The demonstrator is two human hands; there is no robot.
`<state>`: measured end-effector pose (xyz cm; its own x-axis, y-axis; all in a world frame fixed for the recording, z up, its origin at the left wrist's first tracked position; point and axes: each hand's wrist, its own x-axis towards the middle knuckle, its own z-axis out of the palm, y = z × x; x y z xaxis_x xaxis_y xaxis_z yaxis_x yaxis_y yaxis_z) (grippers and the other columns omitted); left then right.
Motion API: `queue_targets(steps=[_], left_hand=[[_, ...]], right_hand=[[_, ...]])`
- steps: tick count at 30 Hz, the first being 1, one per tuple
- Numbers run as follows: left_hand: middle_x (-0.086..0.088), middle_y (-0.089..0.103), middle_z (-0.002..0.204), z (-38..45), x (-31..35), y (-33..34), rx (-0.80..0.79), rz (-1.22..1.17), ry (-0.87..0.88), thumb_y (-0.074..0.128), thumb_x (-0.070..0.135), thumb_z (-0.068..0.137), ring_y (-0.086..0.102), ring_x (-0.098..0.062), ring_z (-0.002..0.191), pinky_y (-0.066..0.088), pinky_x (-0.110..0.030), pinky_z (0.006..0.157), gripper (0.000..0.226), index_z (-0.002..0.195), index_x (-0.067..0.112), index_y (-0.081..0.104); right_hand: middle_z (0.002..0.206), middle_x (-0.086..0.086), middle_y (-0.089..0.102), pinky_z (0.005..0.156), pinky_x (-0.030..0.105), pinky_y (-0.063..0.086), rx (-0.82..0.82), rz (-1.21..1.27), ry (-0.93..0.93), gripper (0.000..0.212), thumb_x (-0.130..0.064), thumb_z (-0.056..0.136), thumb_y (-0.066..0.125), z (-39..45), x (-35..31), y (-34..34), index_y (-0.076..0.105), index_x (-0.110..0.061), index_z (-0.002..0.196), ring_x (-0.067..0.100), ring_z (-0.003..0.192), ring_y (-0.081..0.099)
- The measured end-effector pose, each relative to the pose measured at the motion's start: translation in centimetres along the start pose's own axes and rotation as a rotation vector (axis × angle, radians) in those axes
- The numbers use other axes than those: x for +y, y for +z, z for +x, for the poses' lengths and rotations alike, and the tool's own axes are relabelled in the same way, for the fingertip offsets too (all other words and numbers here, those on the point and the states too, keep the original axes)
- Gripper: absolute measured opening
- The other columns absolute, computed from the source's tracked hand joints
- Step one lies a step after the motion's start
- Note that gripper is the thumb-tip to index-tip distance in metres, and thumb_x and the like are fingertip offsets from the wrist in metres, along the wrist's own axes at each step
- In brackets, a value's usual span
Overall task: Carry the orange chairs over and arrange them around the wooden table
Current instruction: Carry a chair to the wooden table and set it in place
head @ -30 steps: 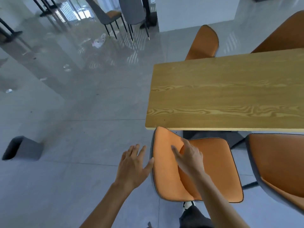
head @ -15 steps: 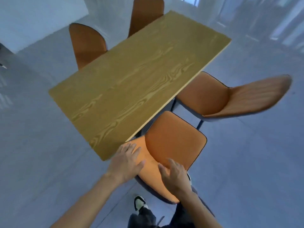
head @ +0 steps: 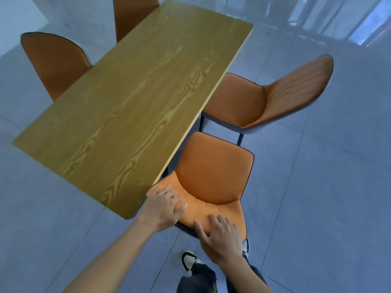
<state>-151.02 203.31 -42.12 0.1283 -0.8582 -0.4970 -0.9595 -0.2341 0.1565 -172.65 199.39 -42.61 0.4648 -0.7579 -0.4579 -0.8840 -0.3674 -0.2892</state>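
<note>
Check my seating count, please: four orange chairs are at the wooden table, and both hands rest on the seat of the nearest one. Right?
Not quite. The head view does show four orange chairs at the wooden table, but the left hand and right hand rest on the top of the nearest chair's backrest, not on its seat, which is bare.

Glossy grey tiled floor [head: 317, 187] is reflecting daylight coming through the tall windows [head: 338, 17] at upper right; a white wall [head: 19, 15] is standing at upper left.
</note>
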Motion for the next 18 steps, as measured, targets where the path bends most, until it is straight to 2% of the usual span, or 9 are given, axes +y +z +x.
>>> queue_targets(steps=[3,7,10,15,18], left_hand=[[-0.001,0.056,0.143,0.5,-0.4,0.9,0.054,-0.027,0.005,0.025,0.051,0.092,0.044,-0.020,0.137,0.029,-0.042,0.115,0.061,0.133,0.022,0.061],[-0.001,0.070,0.120,-0.2,0.3,2.1,0.123,-0.048,-0.030,0.028,0.047,0.088,0.060,-0.020,0.116,0.037,-0.040,0.105,0.057,0.108,0.017,0.072],[0.000,0.073,0.107,-1.5,1.6,3.2,0.148,-0.088,-0.062,0.024,0.049,0.086,0.063,-0.019,0.102,0.040,-0.040,0.098,0.058,0.095,0.018,0.072],[0.001,0.073,0.105,-4.7,4.6,6.0,0.199,-0.153,-0.172,0.021,0.053,0.086,0.063,-0.017,0.100,0.043,-0.038,0.096,0.063,0.097,0.019,0.074],[0.002,0.072,0.093,-5.6,7.1,6.4,0.216,-0.207,-0.231,0.023,0.052,0.086,0.061,-0.016,0.089,0.043,-0.038,0.092,0.058,0.086,0.019,0.070]], right_hand=[[0.094,-0.004,0.062,0.084,0.041,0.045,0.041,0.009,-0.019,0.071,-0.082,0.087,0.009,0.3,0.3,0.7,0.056,-0.029,0.095,0.021,0.092,0.055],[0.085,-0.006,0.062,0.080,0.038,0.047,0.061,-0.003,-0.069,0.065,-0.075,0.090,0.015,0.0,1.0,0.6,0.059,-0.027,0.091,0.019,0.084,0.057],[0.084,-0.007,0.063,0.077,0.035,0.047,0.066,-0.021,-0.121,0.063,-0.073,0.090,0.019,-0.6,2.2,0.2,0.061,-0.027,0.089,0.017,0.082,0.058],[0.082,-0.009,0.063,0.076,0.034,0.048,0.016,-0.051,-0.231,0.051,-0.065,0.093,0.023,-2.0,4.8,-0.1,0.057,-0.028,0.083,0.014,0.079,0.057],[0.080,-0.008,0.063,0.071,0.031,0.044,0.004,-0.055,-0.263,0.045,-0.061,0.091,0.025,-2.4,6.7,-0.8,0.052,-0.028,0.077,0.014,0.076,0.057]])
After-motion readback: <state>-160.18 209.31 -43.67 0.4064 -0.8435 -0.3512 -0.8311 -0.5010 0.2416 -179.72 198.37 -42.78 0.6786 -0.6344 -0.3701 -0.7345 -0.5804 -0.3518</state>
